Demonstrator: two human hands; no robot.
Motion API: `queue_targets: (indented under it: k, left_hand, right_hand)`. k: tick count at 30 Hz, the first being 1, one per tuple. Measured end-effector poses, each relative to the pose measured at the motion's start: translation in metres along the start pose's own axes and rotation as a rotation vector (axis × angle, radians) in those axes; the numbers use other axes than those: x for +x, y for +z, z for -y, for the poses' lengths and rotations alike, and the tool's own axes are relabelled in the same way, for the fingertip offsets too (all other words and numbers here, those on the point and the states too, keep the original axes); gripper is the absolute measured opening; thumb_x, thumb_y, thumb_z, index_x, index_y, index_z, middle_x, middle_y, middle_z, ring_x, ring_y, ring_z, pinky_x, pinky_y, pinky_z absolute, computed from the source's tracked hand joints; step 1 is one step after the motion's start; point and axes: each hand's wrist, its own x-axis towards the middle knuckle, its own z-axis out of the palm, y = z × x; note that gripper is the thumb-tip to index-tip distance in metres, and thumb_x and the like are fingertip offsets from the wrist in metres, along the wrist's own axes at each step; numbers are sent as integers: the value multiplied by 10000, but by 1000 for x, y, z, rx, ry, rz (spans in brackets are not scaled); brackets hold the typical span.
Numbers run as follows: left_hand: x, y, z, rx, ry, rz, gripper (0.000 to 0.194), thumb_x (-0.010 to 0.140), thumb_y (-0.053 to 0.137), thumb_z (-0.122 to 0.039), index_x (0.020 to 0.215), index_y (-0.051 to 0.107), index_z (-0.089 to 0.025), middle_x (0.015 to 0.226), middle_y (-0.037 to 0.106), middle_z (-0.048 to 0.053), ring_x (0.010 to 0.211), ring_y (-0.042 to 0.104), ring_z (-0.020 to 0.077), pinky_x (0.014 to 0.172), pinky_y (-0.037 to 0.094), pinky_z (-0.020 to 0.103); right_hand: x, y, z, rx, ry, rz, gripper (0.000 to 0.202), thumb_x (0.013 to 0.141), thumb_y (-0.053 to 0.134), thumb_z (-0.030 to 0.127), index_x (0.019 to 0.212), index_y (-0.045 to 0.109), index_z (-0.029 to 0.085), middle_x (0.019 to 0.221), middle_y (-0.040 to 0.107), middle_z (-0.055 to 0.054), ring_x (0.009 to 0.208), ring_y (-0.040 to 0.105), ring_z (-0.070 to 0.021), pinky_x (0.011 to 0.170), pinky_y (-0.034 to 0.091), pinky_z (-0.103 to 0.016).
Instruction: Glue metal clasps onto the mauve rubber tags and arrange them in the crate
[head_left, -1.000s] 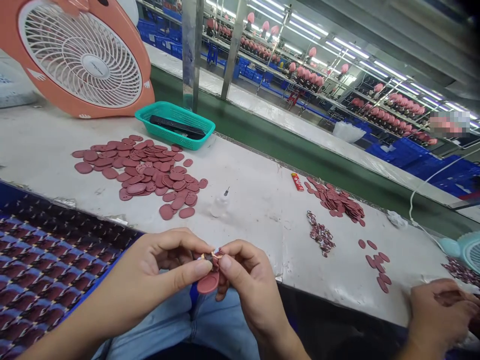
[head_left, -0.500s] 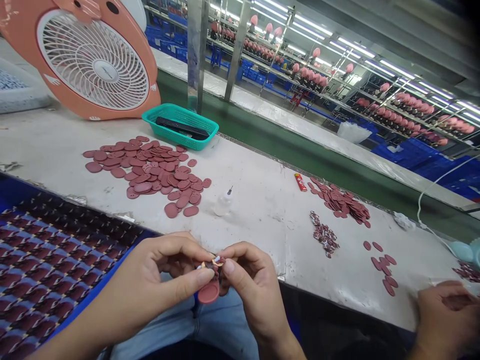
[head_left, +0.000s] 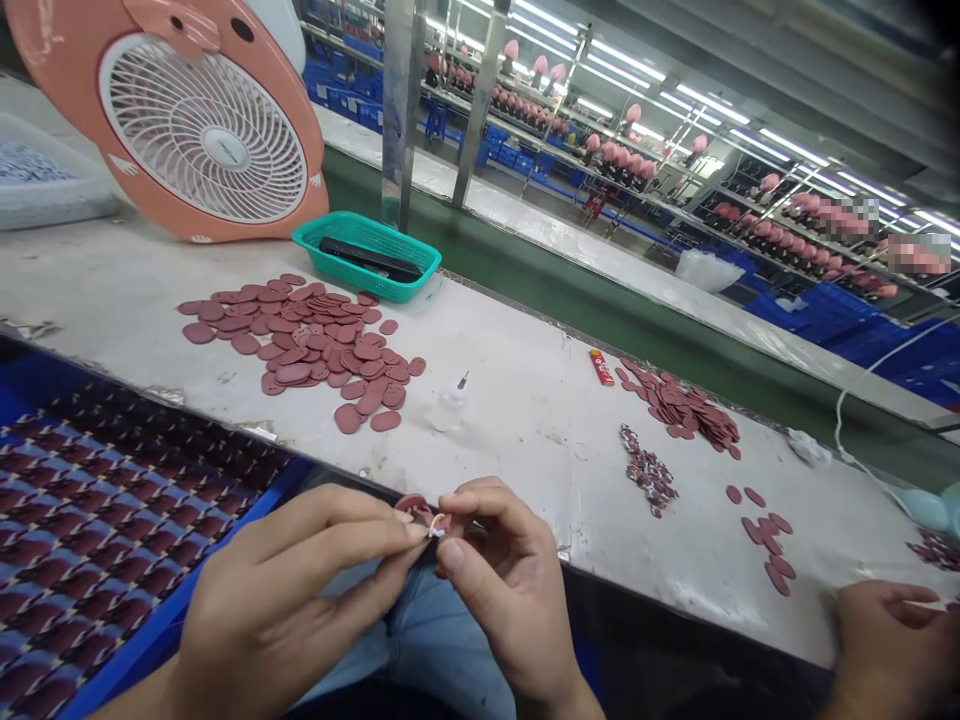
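My left hand (head_left: 292,580) and my right hand (head_left: 506,575) meet over my lap at the table's front edge, both with fingers pinched on one small figurine part (head_left: 414,507). It has a dark red oval disc, a yellowish rim and white bits. Fingertips cover much of it, so its full shape is hidden. Just beyond the hands, a small clear bottle with a needle tip (head_left: 452,405) stands on the table. Left of the bottle spreads a heap of dark red oval discs (head_left: 307,335).
Around me are a blue tray of figurine parts (head_left: 112,550), a green basket (head_left: 405,285) holding a black object, a pink fan (head_left: 217,150) and a red lighter (head_left: 601,367). To the right lie more discs (head_left: 682,405) and small parts (head_left: 646,470), near another person's hand (head_left: 885,620).
The held part has turned over: its red disc pointed down towards my lap and now sits up by the table edge. My left hand has rotated with it. The view has shifted slightly.
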Motion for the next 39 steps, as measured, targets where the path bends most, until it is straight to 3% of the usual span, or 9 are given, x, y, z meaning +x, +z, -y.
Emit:
queue_targets:
  k: [5, 8, 11, 13, 17, 24, 33, 39]
  left_hand:
    - [-7, -7, -1, 114, 184, -54, 202, 886, 695, -46, 1034, 714, -183, 865, 796, -30, 733, 743, 90, 782, 606, 143]
    - [-20, -10, 4, 154, 248, -43, 280, 905, 700, -96, 1160, 735, -207, 946, 821, -11, 784, 761, 138, 801, 629, 224]
    - [-35, -8, 7, 140, 202, -37, 485, 936, 672, -135, 1381, 653, -325, 1024, 824, -32, 843, 768, 188, 850, 636, 322]
    - [-42, -6, 4, 132, 135, -44, 525, 959, 639, -160, 1428, 608, -393, 1029, 823, -46, 852, 767, 211, 859, 637, 362]
    - [-45, -8, -1, 141, 91, -2, 610, 932, 680, -157, 1465, 557, -426, 1046, 823, -43, 882, 769, 233, 855, 642, 391]
    - [-38, -20, 10, 91, 271, 96, 713, 862, 713, -84, 1518, 515, -282, 1132, 814, -1, 990, 763, 219, 868, 650, 313]
    - [-54, -3, 2, 117, 105, -52, 505, 996, 632, -210, 1461, 577, -399, 1026, 827, -15, 957, 763, 241, 867, 644, 369]
    - [-58, -3, -7, 31, -60, -57, 536, 953, 674, -144, 1383, 627, -461, 1073, 814, -44, 990, 758, 246, 920, 638, 408]
  right_hand:
    - [-4, 1, 1, -13, -46, 7, 196, 877, 769, 239, 1045, 782, 338, 941, 667, -4, 772, 665, -108, 686, 551, -221]
    - [-7, 3, 4, -27, -75, -1, 235, 855, 768, 184, 1043, 784, 324, 922, 682, -6, 775, 677, -115, 702, 554, -228]
    - [-9, 4, 8, -57, -111, -22, 253, 809, 786, 148, 1012, 797, 300, 883, 689, -11, 751, 672, -119, 685, 557, -229]
    - [-9, 4, 11, -81, -135, -38, 259, 781, 797, 138, 986, 806, 296, 850, 693, -12, 727, 665, -122, 673, 564, -234]
    - [-9, 6, 13, -118, -179, -63, 271, 760, 793, 124, 960, 819, 305, 799, 706, -13, 698, 670, -132, 649, 576, -244]
    - [-8, 12, 15, -175, -262, -135, 334, 692, 730, 35, 881, 820, 294, 724, 701, 9, 608, 661, -106, 588, 567, -197]
    - [-10, 12, 13, -224, -336, -119, 363, 704, 746, 24, 928, 806, 303, 733, 717, 18, 619, 658, -111, 602, 559, -216]
    - [-10, 15, 13, -253, -387, -118, 410, 718, 730, 7, 962, 798, 330, 741, 727, 25, 641, 668, -119, 620, 558, -230]
